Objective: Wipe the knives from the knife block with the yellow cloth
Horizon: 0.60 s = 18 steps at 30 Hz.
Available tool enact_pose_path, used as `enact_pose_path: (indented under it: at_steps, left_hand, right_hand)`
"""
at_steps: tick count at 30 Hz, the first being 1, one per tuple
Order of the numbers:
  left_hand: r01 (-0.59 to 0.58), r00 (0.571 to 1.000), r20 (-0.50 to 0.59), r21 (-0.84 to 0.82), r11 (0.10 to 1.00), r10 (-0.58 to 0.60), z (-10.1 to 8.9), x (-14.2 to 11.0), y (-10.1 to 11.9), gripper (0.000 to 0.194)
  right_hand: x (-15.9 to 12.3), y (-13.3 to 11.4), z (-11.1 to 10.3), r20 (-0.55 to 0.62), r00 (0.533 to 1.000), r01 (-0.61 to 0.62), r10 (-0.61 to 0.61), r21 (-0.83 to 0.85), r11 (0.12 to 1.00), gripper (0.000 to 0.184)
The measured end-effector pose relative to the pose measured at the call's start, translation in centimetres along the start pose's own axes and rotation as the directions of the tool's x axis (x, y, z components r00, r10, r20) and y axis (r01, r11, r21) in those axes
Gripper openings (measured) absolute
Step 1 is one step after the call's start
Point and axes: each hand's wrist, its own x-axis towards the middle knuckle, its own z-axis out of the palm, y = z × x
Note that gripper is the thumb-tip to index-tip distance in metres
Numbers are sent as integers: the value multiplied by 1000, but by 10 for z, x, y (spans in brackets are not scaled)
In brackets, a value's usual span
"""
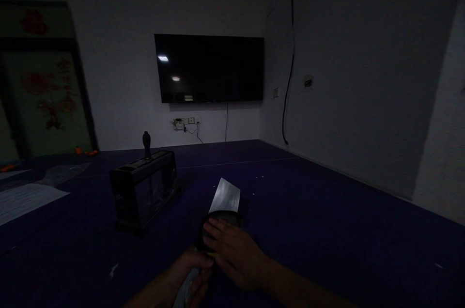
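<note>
My left hand [198, 269] is closed around the pale grey handle [184, 293] of what looks like a scraper. Its flat metal blade [225, 196] points away from me, with a slanted far end. Over the lower blade lies a dark rounded thing [228, 216] with a bit of yellow at its near edge; its kind does not show in this dim light. My right hand [240, 252] is on top of it, fingers together across its surface and thumb low beside my left hand. How the blade meets the dark thing is hidden.
A black box-like frame [125, 196] with an upright knob [146, 141] stands left on the dark blue surface [327, 230]. Paper sheets [29, 199], clear plastic [63, 172] and small orange items [85, 151] lie farther left. Behind are a wall-mounted television [210, 68] and a hanging cable [291, 61].
</note>
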Motion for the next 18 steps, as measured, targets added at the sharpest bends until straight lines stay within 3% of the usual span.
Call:
enact_pose_path:
  at_steps: [6, 12, 18]
  left_hand:
    - [-17, 1000, -9, 17, 1000, 18, 0, 5, 3, 34]
    - [-39, 999, -12, 38, 999, 40, 2, -7, 1, 34]
    - [-62, 998, -23, 57, 996, 63, 3, -4, 0, 35]
  right_hand:
    - [0, 4, 5, -45, 998, -36, 34, -41, 998, 45]
    - [-1, 10, 11, -157, 976, -164, 150, -83, 983, 45]
    - [0, 10, 12, -135, 983, -136, 123, -91, 987, 47]
